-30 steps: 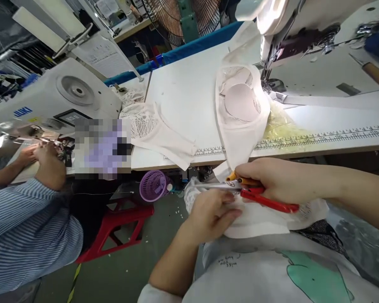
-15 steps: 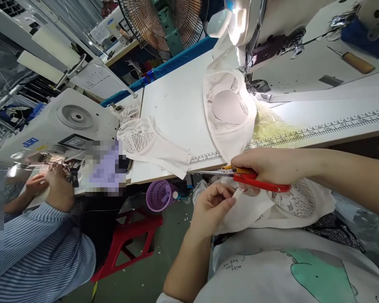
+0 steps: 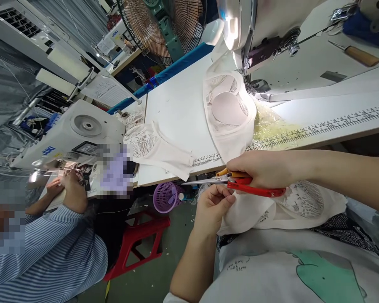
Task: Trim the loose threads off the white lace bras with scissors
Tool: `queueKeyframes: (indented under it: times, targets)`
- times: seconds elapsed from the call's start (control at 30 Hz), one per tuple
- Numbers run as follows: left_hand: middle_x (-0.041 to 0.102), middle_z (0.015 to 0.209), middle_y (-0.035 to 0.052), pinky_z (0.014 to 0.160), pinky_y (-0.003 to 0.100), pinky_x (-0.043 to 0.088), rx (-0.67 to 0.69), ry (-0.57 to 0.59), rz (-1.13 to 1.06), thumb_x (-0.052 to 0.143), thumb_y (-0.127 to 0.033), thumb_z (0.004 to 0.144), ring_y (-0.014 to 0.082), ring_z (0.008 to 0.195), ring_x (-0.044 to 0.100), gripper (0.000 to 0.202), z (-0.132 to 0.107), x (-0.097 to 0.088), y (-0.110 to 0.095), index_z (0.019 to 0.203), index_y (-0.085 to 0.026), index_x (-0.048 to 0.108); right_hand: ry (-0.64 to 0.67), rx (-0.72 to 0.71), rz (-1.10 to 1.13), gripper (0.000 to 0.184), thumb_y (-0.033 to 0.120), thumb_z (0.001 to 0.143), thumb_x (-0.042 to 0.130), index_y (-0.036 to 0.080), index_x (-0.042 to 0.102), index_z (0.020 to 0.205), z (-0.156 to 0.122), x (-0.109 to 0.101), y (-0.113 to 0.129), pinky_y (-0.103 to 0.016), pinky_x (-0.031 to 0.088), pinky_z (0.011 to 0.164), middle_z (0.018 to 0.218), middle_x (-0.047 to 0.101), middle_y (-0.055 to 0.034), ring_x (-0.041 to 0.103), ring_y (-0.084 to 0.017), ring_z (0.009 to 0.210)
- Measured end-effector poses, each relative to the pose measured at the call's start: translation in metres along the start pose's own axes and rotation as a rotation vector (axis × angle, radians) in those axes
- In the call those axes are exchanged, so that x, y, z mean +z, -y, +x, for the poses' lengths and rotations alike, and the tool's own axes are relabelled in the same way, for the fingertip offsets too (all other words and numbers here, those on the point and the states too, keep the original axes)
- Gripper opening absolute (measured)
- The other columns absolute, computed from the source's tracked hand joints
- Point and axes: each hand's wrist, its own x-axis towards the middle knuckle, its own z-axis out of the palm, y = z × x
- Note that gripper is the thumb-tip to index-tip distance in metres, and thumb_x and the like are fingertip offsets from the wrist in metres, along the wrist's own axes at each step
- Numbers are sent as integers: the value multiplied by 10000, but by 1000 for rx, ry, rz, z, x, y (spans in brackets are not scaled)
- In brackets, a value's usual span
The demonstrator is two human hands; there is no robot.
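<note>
1. Sewing workshop, crowded: at far left, a co-worker's striped sleeve (image 3: 60,221) leads to a machine, with a red stool (image 3: 151,227) nearby.
2. On the white surface (image 3: 173,101), a pale lace piece (image 3: 164,155) pokes a corner past the front edge, near a purple basket (image 3: 158,200) standing lower down. A bumped elbow could drag it off.
3. Left hand (image 3: 213,208): thumb and fingertips come together, seemingly pinching the edge of a white garment (image 3: 246,214) spread across the person's lap. The blades lie just above these fingers, so a slip could nick skin.
4. Beneath the machine needle, a cupped piece (image 3: 227,109) tapers toward the scissors (image 3: 236,185); a careless lift could snip its tip.
5. Right hand (image 3: 262,168): wrapped around the red and orange handles, points facing left. Loose fabric folding under the blades could be cut by mistake.
6. At far right, a wooden-handled awl (image 3: 361,56) lies with its bare point leftward; reaching there blindly could prick.
</note>
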Motion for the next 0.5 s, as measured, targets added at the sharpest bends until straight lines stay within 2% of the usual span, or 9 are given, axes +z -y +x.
queueKeyframes:
  times: [0.1,0.2,0.27,0.37,0.43,0.5]
  targets:
    - [597,694,15,666,249,429,-17,-10,-13,843,-373,568,136,693,532,330,0,-1,2,665,-161,609,7,1,-1,239,107,699,522,226,333,614,0,0,4,-264,260,491,565,419,44,361,-116,478]
    - [656,808,44,787,302,453,-6,70,-19,812,-397,623,182,822,587,314,-2,-1,2,793,-173,671,17,-9,4,232,112,707,521,224,340,615,-1,0,9,-262,265,488,571,437,38,374,-117,472]
    - [675,818,50,805,314,451,-12,127,5,773,-425,673,190,832,598,293,-3,-2,3,797,-172,693,16,-26,7,240,127,707,538,224,339,614,0,1,9,-257,269,479,579,444,36,370,-114,471]
    - [672,745,37,736,288,446,-37,109,17,769,-447,669,168,749,588,299,-4,-4,6,726,-162,699,-30,-15,38,251,148,699,561,227,337,619,0,7,5,-254,282,468,585,452,32,382,-120,485]
    - [648,677,14,658,254,423,-51,36,-13,793,-439,637,132,657,554,304,-5,-5,9,703,-161,691,-126,8,134,221,191,714,567,230,358,653,-4,17,0,-256,316,482,611,482,25,427,-135,526]
    - [621,623,-1,591,229,386,-78,-33,-45,817,-430,600,102,585,512,319,-6,-6,11,684,-154,682,-259,60,286,201,310,738,567,237,383,712,-13,32,-5,-258,365,510,647,514,23,472,-145,573]
